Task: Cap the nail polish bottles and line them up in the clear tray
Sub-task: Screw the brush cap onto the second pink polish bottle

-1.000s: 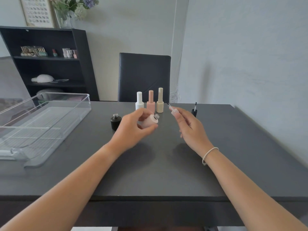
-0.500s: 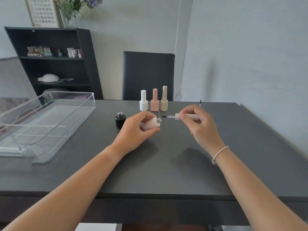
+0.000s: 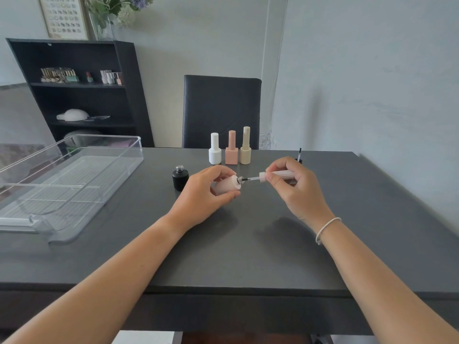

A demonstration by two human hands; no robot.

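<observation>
1. Pale pink bottle (image 3: 226, 185) lies tilted in my left hand (image 3: 203, 194), fingers closed round it, just right of the open black bottle (image 3: 180, 179).
2. My right hand (image 3: 295, 187) pinches the ribbed cap (image 3: 275, 175), brush tip at the bottle's neck.
3. Clear tray (image 3: 74, 175) sits well left of the black bottle.

the clear tray (image 3: 74, 175) runs off the frame's left edge. the left hand (image 3: 201, 194) covers most of the pale pink bottle (image 3: 227, 184). right of centre, the right hand (image 3: 295, 187) hides the black cap (image 3: 299, 158) below its brush. items on the upper-left shelf (image 3: 82, 76) are too small to identify.
</observation>
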